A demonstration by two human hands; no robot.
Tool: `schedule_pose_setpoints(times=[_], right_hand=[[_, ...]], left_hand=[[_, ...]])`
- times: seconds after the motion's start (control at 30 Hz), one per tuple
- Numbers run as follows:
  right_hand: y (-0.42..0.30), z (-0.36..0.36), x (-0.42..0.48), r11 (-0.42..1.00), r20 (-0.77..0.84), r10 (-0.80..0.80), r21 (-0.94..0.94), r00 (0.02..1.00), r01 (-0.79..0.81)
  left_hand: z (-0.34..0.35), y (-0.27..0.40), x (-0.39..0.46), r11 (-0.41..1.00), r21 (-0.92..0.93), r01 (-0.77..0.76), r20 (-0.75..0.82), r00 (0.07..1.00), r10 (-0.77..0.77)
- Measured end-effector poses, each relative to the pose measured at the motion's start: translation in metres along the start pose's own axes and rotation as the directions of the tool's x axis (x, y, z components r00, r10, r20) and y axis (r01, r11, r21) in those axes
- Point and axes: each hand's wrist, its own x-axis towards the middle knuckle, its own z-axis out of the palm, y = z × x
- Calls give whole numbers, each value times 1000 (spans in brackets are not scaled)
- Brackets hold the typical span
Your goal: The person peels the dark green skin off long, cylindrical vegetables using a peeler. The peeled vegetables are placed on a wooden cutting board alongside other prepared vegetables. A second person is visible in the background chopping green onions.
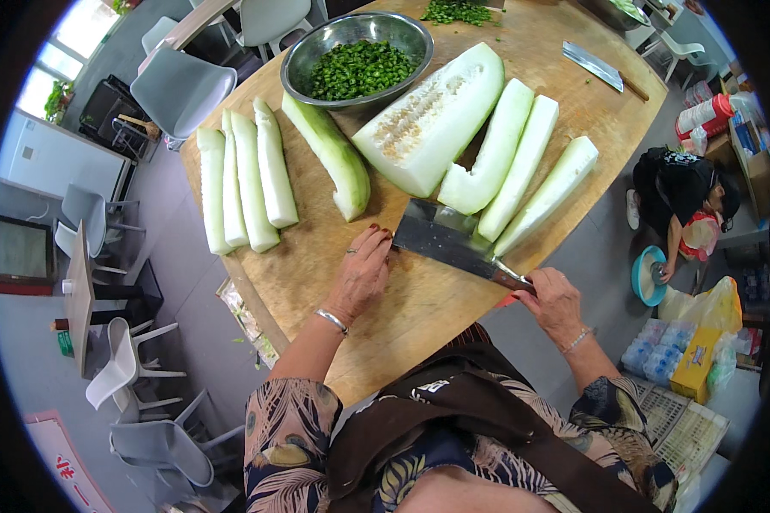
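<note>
My right hand point(555, 304) grips the handle of a cleaver point(443, 247), whose broad dark blade points left across the wooden board point(333, 282). My left hand point(362, 272) rests on the board just left of the blade's end, fingertips down; nothing shows in it. Beyond the blade lies a large winter melon piece point(433, 122) with its seedy core exposed. Peeled melon strips point(520, 167) lie to its right, one of them notched. A strip with green rind point(330, 154) lies to its left. Several pale strips point(250, 179) sit side by side at the board's left.
A steel bowl point(357, 61) of chopped green vegetable stands at the back. More chopped greens point(459, 11) and a second knife point(603, 67) lie on the far board. On the right, a crouching person point(677, 186) reaches into a blue basin point(648, 276). Chairs point(183, 90) stand left.
</note>
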Motion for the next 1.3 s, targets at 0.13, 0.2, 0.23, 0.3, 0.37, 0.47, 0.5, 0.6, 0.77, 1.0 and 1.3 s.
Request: schedule_pose_setpoints(times=[0.13,0.2,0.23,0.3,0.37,0.47,0.5,0.6,0.77,1.0,1.3], right_hand=[[0,-1,-9,1000,22,-18,2,1000,18],[0,0,-17,1000,6,-17,17,1000,17],[1,1,-21,999,-7,-16,30,1000,17],[1,1,-24,999,-22,-14,44,1000,15],[1,0,-26,999,-25,-11,45,1000,12],[-1,-1,-24,999,-18,-32,35,999,32],[-2,0,-25,998,-19,-41,38,999,42],[-6,6,-27,996,-17,-75,47,997,76],[-34,17,-23,987,-8,-109,120,994,109],[-44,22,-19,964,-2,-53,262,999,52],[-49,27,-7,911,-98,-2,410,995,42]], left_hand=[[-2,9,6,997,-32,71,-72,995,-73],[1,9,13,998,-9,61,-80,995,-62],[6,5,14,999,3,33,-58,998,-33],[9,4,12,999,36,-9,-21,1000,10],[10,4,8,996,78,-38,9,999,38],[7,10,-6,984,169,-55,38,998,50],[5,10,-11,981,183,-56,33,998,50],[-3,7,-29,973,228,-42,6,999,42],[-25,5,-54,924,377,-62,9,998,63],[-55,-8,-118,929,364,67,-94,995,-35],[-106,-38,-221,786,478,392,-273,917,-291]])
